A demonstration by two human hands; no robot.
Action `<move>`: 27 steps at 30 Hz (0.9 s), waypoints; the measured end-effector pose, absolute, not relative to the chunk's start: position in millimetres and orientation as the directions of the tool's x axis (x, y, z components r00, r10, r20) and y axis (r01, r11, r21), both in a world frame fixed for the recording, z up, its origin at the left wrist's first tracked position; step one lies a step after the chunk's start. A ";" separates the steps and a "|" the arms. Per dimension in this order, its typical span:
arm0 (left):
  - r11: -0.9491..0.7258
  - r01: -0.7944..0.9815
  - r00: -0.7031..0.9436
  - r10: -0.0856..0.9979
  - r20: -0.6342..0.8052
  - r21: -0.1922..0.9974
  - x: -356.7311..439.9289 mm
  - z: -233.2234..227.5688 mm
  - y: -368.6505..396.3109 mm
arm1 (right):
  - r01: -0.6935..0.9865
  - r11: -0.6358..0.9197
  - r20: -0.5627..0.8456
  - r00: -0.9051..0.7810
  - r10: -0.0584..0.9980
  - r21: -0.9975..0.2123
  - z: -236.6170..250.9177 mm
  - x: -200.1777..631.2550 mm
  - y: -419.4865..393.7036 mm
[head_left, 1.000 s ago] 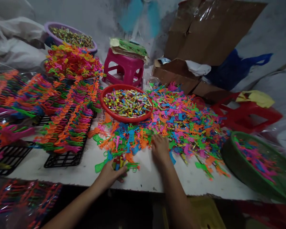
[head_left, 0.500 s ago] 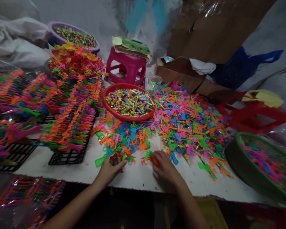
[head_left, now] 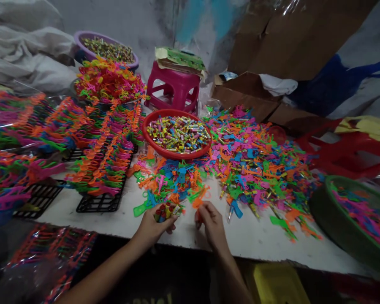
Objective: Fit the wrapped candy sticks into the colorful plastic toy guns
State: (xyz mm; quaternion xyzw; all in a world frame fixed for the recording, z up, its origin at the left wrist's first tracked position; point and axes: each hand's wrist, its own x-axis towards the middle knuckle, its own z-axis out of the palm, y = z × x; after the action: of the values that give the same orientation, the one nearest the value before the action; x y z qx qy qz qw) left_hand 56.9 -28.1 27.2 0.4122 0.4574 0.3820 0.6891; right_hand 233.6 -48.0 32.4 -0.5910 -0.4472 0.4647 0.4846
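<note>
Head cam: left hand (head_left: 152,227) is clutching tubes (head_left: 167,211), right hand (head_left: 213,221) is pinching an orange piece (head_left: 200,199); snug grips are probably helping.

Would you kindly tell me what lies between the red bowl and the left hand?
The head view shows a jumble of colourful plastic pieces between the red bowl and the left hand.

The left hand (head_left: 152,226) and right hand (head_left: 211,220) are bare, with slender fingers (head_left: 208,210) and narrow wrists (head_left: 140,240), each continuing into an uncovered forearm (head_left: 110,271) that widens toward the elbow, while cropped yellowish lettering (head_left: 156,300) at the lower edge marks a dark surface (head_left: 164,280), possibly clothing, too dim to identify
</note>
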 end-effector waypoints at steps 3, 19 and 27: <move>0.363 -0.158 0.275 0.909 -0.312 0.918 55.1 36.2 -30.0 | 0.012 -0.106 -0.104 0.110 0.988 -0.994 41.1 195.2 -54.6; 0.381 -0.316 0.435 0.872 -0.224 0.869 40.3 48.7 -32.4 | 0.110 0.013 0.022 0.085 0.996 -0.994 50.9 184.2 -59.5; 0.415 -0.339 0.439 0.863 -0.248 0.844 41.8 51.5 -37.8 | 0.157 0.039 0.046 0.040 0.998 -0.987 57.6 190.8 -61.0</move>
State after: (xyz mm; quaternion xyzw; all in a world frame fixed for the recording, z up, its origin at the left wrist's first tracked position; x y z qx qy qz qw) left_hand 41.8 -37.8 51.5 0.3707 0.3537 0.3939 0.7630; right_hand 190.8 -61.0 57.6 -0.5374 -0.5373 0.4376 0.4807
